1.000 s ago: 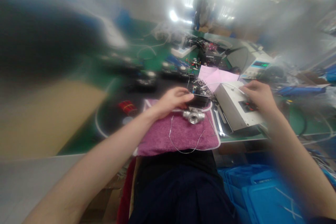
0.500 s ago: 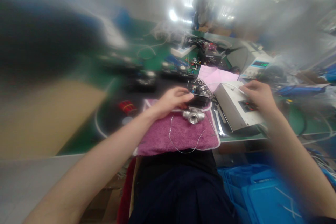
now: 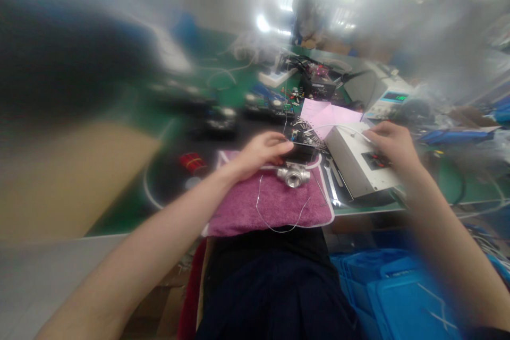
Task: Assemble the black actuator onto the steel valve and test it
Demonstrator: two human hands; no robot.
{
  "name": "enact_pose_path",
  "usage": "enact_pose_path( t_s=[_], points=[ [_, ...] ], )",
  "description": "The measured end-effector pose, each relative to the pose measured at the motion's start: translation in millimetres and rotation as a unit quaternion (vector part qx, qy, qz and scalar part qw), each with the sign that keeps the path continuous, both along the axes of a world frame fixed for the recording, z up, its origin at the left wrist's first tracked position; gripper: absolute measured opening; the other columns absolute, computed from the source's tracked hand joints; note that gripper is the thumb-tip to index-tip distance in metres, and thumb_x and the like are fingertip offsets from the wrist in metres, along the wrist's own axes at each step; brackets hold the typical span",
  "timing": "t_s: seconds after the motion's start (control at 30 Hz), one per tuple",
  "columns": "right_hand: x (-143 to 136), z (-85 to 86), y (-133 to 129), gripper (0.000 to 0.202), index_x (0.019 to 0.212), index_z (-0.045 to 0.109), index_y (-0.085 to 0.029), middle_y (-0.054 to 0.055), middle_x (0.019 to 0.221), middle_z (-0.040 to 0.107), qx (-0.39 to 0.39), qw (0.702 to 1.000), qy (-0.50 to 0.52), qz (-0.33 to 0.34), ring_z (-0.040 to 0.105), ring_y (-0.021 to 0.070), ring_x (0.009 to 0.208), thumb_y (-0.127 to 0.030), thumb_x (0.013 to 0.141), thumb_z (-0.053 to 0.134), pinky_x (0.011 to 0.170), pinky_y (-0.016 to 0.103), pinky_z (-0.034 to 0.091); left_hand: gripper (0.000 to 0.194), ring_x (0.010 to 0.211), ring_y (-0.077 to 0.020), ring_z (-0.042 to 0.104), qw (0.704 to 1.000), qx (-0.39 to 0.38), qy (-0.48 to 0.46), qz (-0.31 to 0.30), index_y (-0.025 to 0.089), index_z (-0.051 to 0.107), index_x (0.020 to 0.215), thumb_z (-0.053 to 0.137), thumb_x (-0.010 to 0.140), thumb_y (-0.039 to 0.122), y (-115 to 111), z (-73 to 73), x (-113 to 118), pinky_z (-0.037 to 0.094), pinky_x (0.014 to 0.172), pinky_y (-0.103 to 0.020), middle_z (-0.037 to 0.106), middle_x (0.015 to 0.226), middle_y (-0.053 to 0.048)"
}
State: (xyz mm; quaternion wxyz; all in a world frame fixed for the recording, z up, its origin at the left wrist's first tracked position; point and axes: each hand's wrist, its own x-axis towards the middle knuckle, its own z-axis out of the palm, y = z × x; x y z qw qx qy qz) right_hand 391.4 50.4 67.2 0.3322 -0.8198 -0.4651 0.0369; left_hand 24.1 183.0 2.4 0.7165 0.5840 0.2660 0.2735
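Observation:
My left hand (image 3: 268,151) is closed on the left side of a black actuator box (image 3: 300,153), thumb along its edge. Its top looks open, with small electronic parts showing. A silver metal valve body (image 3: 294,176) is under the box, on a purple towel (image 3: 239,207). Over a light grey control box (image 3: 350,162) with a black panel, the fingers of my right hand (image 3: 392,143) pinch a white cable (image 3: 345,127). That cable runs left toward the actuator. The tips of my right fingers are partly hidden.
Wrenches (image 3: 333,186) lie between towel and control box. A bent thin wire (image 3: 279,231) rests on the towel. Behind are pink papers (image 3: 334,117), loose metal pins and a power supply (image 3: 392,96) with a lit display. Red parts (image 3: 193,162) lie left; blue bins (image 3: 410,297) stand below right.

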Motion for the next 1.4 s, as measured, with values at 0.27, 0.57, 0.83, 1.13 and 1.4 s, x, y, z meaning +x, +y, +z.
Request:
enact_pose_path(
  t_s=[0.27, 0.57, 0.83, 1.13, 1.4],
  points=[
    [-1, -0.6, -1, 0.029, 0.093, 0.078, -0.016, 0.008, 0.088, 0.077, 0.005, 1.0, 0.0, 0.006, 0.064, 0.0175, 0.073, -0.043, 0.083, 0.075, 0.072, 0.032, 0.046, 0.067, 0.073, -0.013, 0.07, 1.0, -0.002, -0.003, 0.001, 0.016, 0.058, 0.133, 0.084, 0.082, 0.05, 0, 1.3, 0, 0.058, 0.068, -0.029, 0.072, 0.121, -0.015],
    [-1, -0.7, -1, 0.032, 0.093, 0.078, -0.016, 0.008, 0.083, 0.075, 0.003, 1.0, 0.007, 0.005, 0.061, 0.0173, 0.066, -0.045, 0.082, 0.075, 0.066, 0.033, 0.044, 0.062, 0.068, -0.0117, 0.068, 1.0, -0.007, 0.019, 0.017, 0.014, 0.065, 0.122, 0.084, 0.08, 0.055, -2, 6.4, 2, 0.056, 0.067, -0.028, 0.075, 0.106, -0.012],
    [-2, 2.0, 1, 0.027, 0.09, 0.078, -0.02, 0.003, 0.08, 0.074, -0.002, 1.0, -0.004, -0.005, 0.062, 0.0174, 0.067, -0.044, 0.078, 0.077, 0.067, 0.031, 0.045, 0.055, 0.066, -0.0108, 0.064, 0.999, -0.021, 0.031, 0.019, 0.013, 0.072, 0.102, 0.082, 0.079, 0.061, -5, 12.9, 4, 0.053, 0.066, -0.027, 0.075, 0.091, -0.01],
    [-3, 1.5, -1, 0.034, 0.093, 0.078, -0.017, 0.006, 0.084, 0.076, -0.006, 1.0, 0.006, -0.006, 0.064, 0.0185, 0.069, -0.048, 0.079, 0.076, 0.067, 0.033, 0.046, 0.058, 0.067, -0.0113, 0.066, 1.0, -0.02, 0.016, 0.014, 0.013, 0.066, 0.115, 0.084, 0.08, 0.055, -6, 11.9, 0, 0.056, 0.067, -0.028, 0.075, 0.1, -0.012],
    [-11, 6.5, -3, 0.032, 0.09, 0.078, -0.018, 0.006, 0.085, 0.077, -0.002, 1.0, 0.014, -0.003, 0.064, 0.0198, 0.072, -0.048, 0.079, 0.076, 0.072, 0.035, 0.047, 0.068, 0.144, -0.0297, 0.054, 0.993, 0.054, -0.063, -0.08, 0.025, 0.062, 0.137, 0.089, 0.075, 0.032, -9, 18.5, -10, 0.047, 0.116, -0.042, 0.058, 0.153, -0.012]
  ],
)
